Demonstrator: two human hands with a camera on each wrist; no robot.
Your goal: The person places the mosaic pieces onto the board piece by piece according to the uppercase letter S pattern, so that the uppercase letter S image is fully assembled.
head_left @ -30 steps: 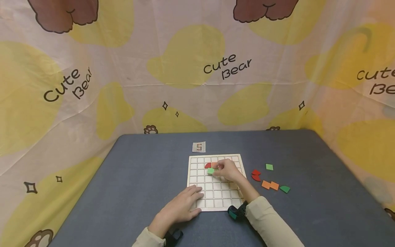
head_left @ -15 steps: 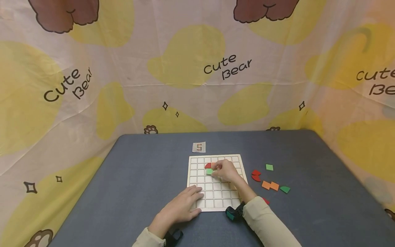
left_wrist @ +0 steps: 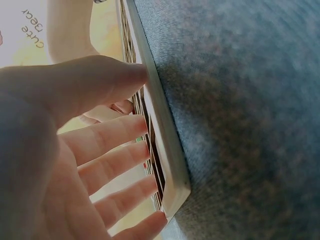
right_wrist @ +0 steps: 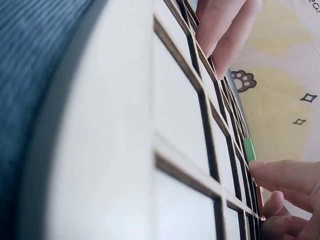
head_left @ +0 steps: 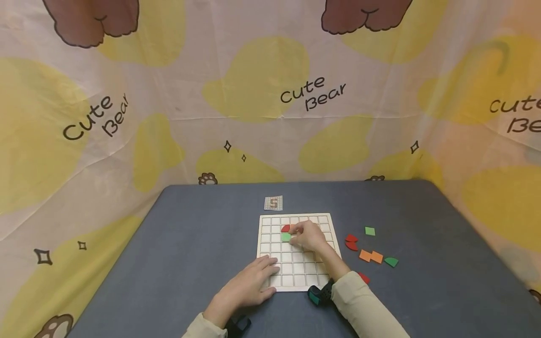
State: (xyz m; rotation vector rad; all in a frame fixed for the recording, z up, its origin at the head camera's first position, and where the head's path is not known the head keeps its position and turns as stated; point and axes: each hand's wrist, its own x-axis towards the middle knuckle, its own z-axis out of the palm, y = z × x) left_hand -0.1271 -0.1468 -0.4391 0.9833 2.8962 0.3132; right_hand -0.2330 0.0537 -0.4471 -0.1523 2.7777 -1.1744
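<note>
A white gridded board [head_left: 293, 268] lies on the dark table. My right hand [head_left: 311, 236] reaches over its upper part, thumb and forefinger at the right edge of a green square tile [head_left: 286, 237], which they pinch. In the right wrist view the thumb touches the end of this green tile [right_wrist: 249, 149]. Just above it sits a red quarter-round tile [head_left: 285, 228], and beside that an orange tile [head_left: 293, 226] is mostly hidden by my fingers. My left hand [head_left: 249, 281] rests on the board's lower left edge, fingers spread, thumb at the near rim.
Right of the board lie red rounded pieces [head_left: 351, 245], orange squares [head_left: 371, 256], a green square [head_left: 369, 231] and a green quarter-round [head_left: 391, 262]. Another red piece [head_left: 364, 278] shows beside my right sleeve. A small pattern card [head_left: 273, 203] lies beyond the board.
The green tile has shifted slightly left and sits squarer to the grid. My right hand moved a little left with it, uncovering a red piece near the sleeve. The left hand stayed put.
</note>
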